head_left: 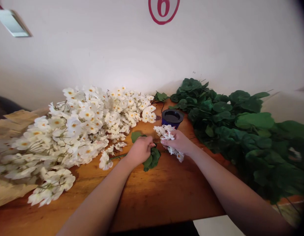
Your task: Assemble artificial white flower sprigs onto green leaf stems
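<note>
From the head camera, we saw a dark pot (172,118) standing on the wooden counter (147,196), our landmark for everything else. Our right hand (178,142), the nearer of the two to the pot, was on the pot's near side, clasping a white flower spray (164,130). The spray's long axis slanted from just in front of the pot toward us and to the right. Our left hand (141,149), farther out to the pot's near left, had its fingers curled in and pinched on a green leaf cluster (152,160); we could not tell exactly where it gripped. A white flower heap (85,121) lay left of the pot, and a green leaf heap (223,121) lay to its right.
</note>
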Available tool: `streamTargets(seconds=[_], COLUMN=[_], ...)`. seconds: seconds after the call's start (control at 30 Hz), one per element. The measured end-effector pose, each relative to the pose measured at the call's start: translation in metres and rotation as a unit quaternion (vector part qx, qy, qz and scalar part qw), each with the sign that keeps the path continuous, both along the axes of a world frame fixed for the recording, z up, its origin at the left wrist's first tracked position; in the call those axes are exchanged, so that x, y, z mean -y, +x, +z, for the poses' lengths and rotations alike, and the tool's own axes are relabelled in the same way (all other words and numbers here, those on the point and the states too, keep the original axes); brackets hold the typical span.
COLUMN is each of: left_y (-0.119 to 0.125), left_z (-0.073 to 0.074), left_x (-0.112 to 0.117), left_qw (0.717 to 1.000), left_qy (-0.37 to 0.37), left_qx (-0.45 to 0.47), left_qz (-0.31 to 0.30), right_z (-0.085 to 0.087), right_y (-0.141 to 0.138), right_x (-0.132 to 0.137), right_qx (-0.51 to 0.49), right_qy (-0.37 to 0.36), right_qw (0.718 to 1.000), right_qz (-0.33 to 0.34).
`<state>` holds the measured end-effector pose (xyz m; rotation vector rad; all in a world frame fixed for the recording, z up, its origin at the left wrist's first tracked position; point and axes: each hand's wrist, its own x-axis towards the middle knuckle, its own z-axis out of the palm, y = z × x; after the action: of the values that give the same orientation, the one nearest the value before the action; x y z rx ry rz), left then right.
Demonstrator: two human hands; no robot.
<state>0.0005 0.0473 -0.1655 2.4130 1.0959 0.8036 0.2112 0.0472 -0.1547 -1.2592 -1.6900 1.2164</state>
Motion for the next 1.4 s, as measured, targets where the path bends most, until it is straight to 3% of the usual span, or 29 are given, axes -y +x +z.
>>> streamTargets(seconds=[0.43, 0.7, 1.0, 1.3, 1.4], left_y=[0.0, 0.0, 0.0, -0.004, -0.008], left_z=[-0.005, -0.009, -0.009, 0.007, 0.015], left_x=[0.0, -0.002, -0.003, 0.003, 0.003], left_qw=[1.0, 1.0, 0.997, 0.994, 0.988], left_qy=[0.0, -0.003, -0.043, -0.042, -0.045], left_qx=[-0.011, 0.008, 0.058, 0.093, 0.129], left_qz=[0.009, -0.002, 0.009, 0.037, 0.077], right_z=[-0.004, -0.011, -0.003, 0.007, 0.011], right_y=[-0.005, -0.006, -0.008, -0.011, -0.011], right_x=[-0.001, -0.003, -0.001, 0.003, 0.005], right_qx=[-0.033, 0.011, 0.041, -0.054, -0.098], right_qy=[-0.043, -0.007, -0.017, -0.035, -0.029], right_qw=[0.999, 1.0, 0.998, 0.995, 0.991], right_qz=[-0.004, -0.025, -0.032, -0.082, -0.088])
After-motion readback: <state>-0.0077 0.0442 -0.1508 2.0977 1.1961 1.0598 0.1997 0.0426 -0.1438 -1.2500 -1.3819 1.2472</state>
